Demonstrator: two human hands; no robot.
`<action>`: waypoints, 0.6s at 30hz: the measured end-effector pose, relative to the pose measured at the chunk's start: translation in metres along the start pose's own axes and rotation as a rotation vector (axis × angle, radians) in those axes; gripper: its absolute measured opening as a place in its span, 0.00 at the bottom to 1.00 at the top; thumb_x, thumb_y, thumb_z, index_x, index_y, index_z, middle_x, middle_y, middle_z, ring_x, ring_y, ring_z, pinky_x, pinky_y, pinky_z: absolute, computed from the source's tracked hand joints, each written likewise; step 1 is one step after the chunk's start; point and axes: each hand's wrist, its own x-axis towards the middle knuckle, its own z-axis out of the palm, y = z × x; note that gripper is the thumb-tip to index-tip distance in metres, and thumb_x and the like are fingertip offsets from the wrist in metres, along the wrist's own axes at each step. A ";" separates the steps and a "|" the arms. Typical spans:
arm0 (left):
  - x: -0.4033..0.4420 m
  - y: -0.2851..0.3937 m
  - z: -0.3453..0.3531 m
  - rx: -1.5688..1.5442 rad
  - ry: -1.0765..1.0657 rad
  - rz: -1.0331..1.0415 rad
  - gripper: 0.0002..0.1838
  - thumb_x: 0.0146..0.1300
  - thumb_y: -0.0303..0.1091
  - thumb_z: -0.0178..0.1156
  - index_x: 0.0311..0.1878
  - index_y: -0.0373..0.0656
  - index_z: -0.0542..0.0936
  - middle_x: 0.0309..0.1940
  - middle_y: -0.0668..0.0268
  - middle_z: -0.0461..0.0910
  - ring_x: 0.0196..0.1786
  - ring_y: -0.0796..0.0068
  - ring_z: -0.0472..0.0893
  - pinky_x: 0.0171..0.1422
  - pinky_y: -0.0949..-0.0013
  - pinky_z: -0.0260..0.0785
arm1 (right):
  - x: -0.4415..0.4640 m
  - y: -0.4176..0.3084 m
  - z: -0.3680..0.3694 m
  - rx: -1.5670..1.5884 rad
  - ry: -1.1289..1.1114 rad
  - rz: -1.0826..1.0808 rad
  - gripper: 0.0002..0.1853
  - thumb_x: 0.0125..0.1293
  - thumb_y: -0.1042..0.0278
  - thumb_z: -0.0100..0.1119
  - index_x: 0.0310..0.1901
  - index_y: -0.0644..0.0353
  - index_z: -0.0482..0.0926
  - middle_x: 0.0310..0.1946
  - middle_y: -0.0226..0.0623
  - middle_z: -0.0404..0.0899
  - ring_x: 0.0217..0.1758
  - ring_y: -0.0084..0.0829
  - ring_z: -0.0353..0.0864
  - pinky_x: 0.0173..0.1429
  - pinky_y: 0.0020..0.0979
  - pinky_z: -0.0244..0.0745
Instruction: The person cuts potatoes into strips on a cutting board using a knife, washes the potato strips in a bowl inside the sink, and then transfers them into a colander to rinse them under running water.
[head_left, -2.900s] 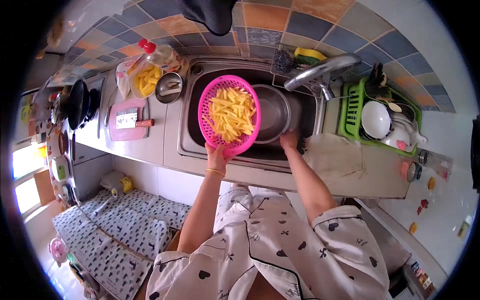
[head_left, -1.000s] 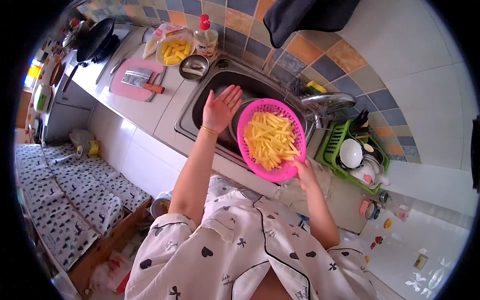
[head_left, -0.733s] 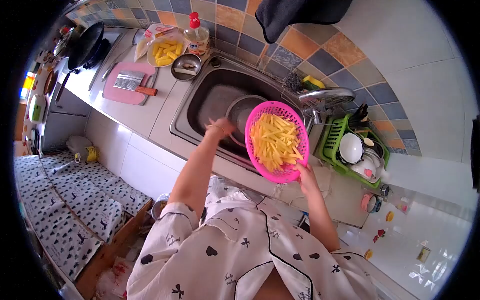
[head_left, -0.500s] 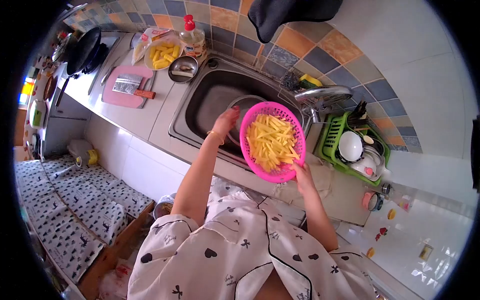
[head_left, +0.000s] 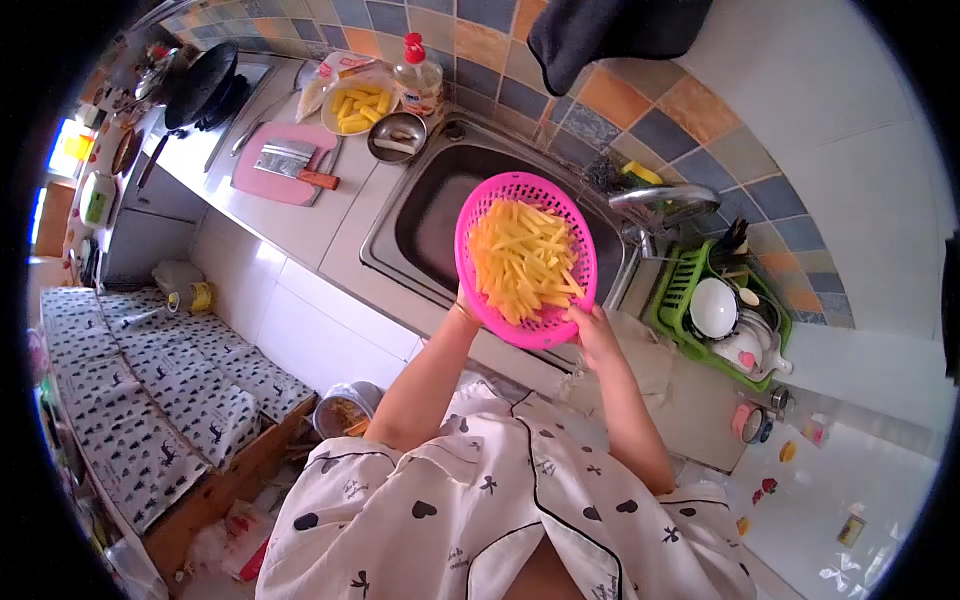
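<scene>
A pink plastic colander full of cut potato strips is held over the front part of the sink, tilted toward me. My right hand grips its lower right rim, thumb on the inside. At the lower left rim, my left hand is mostly hidden behind the colander. Only the hand's edge and the wrist with a thin bracelet show, so its fingers cannot be made out.
A cleaver lies on a pink cutting board at the left. Near it stand a bowl of yellow pieces, a metal bowl and a red-capped bottle. Right of the faucet is a green dish rack.
My left hand has moved from above the sink to behind the colander's left side. The colander has shifted slightly left and up in view. The camera view has also shifted.
</scene>
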 end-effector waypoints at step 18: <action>0.062 0.172 0.142 0.757 -0.029 -0.088 0.28 0.71 0.44 0.39 0.70 0.41 0.56 0.69 0.59 0.58 0.71 0.65 0.59 0.74 0.61 0.49 | -0.032 0.018 0.055 0.237 0.316 -0.025 0.20 0.57 0.77 0.50 0.53 0.65 0.70 0.45 0.36 0.78 0.46 0.28 0.79 0.49 0.28 0.76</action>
